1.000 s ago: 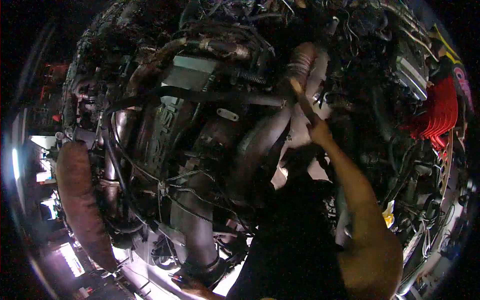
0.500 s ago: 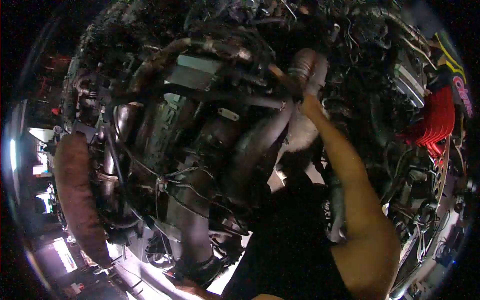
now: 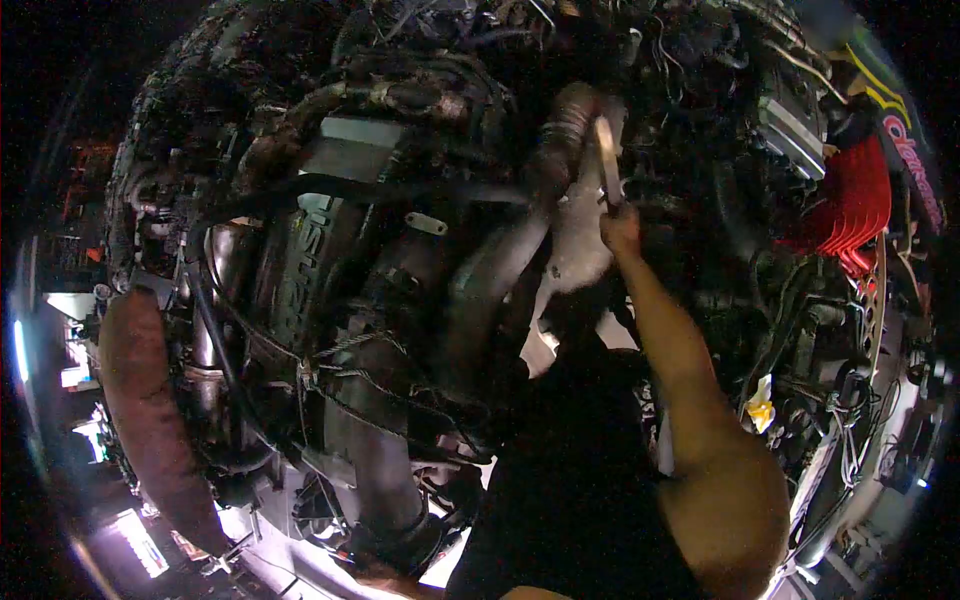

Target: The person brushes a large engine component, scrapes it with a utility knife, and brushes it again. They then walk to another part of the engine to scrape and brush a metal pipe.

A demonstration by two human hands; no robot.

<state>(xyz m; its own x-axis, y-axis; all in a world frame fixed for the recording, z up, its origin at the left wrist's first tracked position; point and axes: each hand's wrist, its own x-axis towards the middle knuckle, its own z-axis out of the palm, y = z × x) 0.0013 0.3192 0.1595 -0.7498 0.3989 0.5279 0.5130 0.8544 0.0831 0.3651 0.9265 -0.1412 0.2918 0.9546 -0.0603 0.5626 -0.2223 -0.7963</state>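
Observation:
My right hand (image 3: 622,232) reaches up into the engine bay, its fingers closed round a light, slim bar-like tool (image 3: 606,145). The tool points upward, beside a ribbed pipe section (image 3: 570,115), and I cannot make out its exact kind. Below the hand lies a pale, smooth pipe or duct (image 3: 580,245). At the bottom edge, part of my left hand (image 3: 385,582) shows low beside the engine. Its fingers are too dark and hidden to read. Near it is the lower end of a wide grey pipe (image 3: 375,470).
An engine cover with raised letters (image 3: 305,250) stands left of centre. A brown, rounded elongated part (image 3: 150,400) is at the far left. Ropes and cables (image 3: 345,375) cross the engine. A red ribbed part (image 3: 855,205) sits on the right, near a yellow-white item (image 3: 761,405).
The tool in my right hand has swung from pointing up-left to nearly upright. My view has shifted slightly, so the engine sits further left. The yellow-white item now shows at right.

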